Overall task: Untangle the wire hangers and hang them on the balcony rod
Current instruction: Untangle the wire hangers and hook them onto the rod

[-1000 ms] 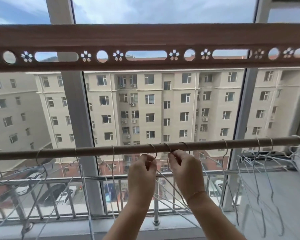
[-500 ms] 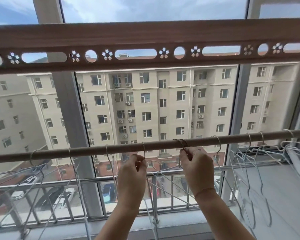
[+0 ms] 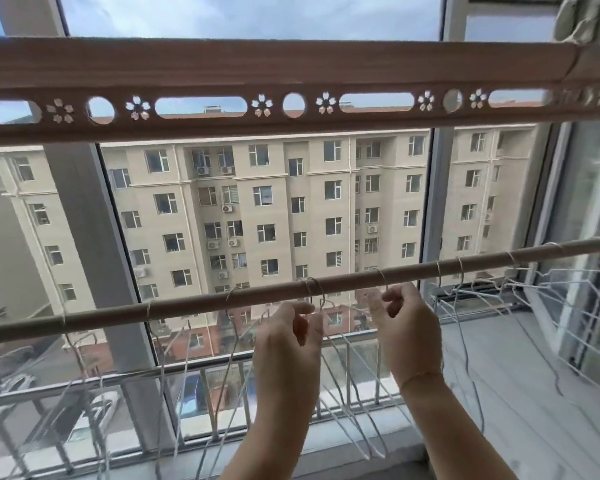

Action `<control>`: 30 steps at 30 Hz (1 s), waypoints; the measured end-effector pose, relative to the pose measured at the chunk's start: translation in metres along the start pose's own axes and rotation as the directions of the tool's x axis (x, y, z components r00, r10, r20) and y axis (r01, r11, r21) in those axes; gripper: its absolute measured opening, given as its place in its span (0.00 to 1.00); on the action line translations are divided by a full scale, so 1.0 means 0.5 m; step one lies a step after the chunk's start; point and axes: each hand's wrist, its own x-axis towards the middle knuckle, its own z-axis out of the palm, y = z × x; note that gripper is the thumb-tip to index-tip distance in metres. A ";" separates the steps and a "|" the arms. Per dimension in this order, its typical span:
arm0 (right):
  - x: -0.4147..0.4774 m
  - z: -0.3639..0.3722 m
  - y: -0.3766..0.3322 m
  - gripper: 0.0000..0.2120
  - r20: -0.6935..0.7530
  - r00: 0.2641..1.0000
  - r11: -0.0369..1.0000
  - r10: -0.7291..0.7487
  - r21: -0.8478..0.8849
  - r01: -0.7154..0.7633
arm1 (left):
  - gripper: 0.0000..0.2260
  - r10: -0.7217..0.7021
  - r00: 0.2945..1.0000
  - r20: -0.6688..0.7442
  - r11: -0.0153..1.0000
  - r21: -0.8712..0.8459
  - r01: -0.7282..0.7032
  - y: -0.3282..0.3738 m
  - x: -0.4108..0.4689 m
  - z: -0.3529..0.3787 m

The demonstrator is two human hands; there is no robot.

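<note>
Both forearms are showing bare, with no sleeves reaching into view. The left hand (image 3: 286, 344) is wearing nothing on its fingers or wrist. The right hand (image 3: 404, 336) is wearing a thin, fine chain bracelet (image 3: 420, 375) sitting around the wrist; its colour is reading as pale gold.

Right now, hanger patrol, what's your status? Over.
Left hand and right hand both pinching wire hangers just under the rod. Several hooks already over it. Wires below cross; tangle unclear.

No readable text or labels.
</note>
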 end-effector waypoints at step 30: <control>-0.036 0.057 -0.037 0.04 0.181 0.966 0.957 -0.184 0.259 0.133 | 0.03 -0.105 0.989 -0.103 0.994 -0.001 0.105 -0.017 0.002 0.041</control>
